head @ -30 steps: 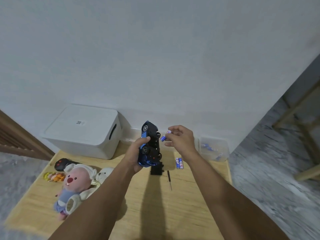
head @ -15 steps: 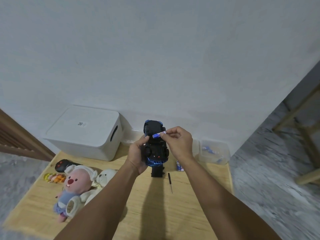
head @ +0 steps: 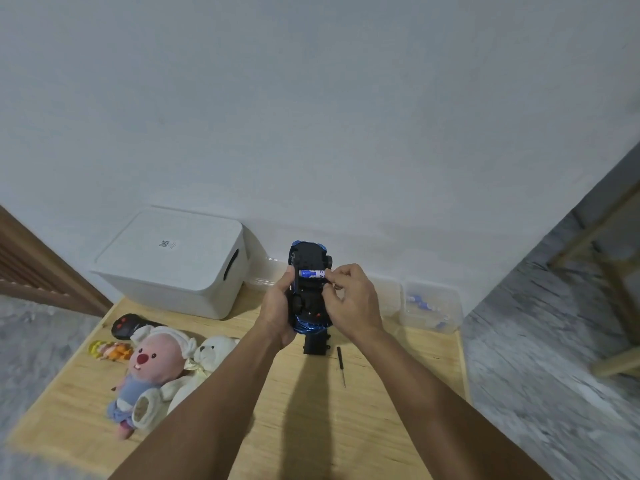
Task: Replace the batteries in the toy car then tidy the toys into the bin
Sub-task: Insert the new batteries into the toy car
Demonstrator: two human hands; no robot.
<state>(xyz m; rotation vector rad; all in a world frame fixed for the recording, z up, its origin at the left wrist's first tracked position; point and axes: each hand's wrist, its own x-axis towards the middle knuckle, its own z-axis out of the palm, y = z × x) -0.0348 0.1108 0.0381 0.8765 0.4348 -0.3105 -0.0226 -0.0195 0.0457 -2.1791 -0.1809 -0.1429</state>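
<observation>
My left hand grips a blue toy car, held upside down above the wooden table with its black underside facing me. My right hand pinches a blue-and-white battery that lies crosswise on the car's underside. On the table below the car lie a black battery cover and a small screwdriver. A white lidded bin stands at the back left.
A black remote, a small orange-yellow toy, a pink plush and a white plush bear lie at the left. A clear tub with batteries sits at the back right. A wooden chair stands on the grey floor at the right.
The car has been turned underside up in my left hand. My right hand has brought the battery from beside the car onto its underside.
</observation>
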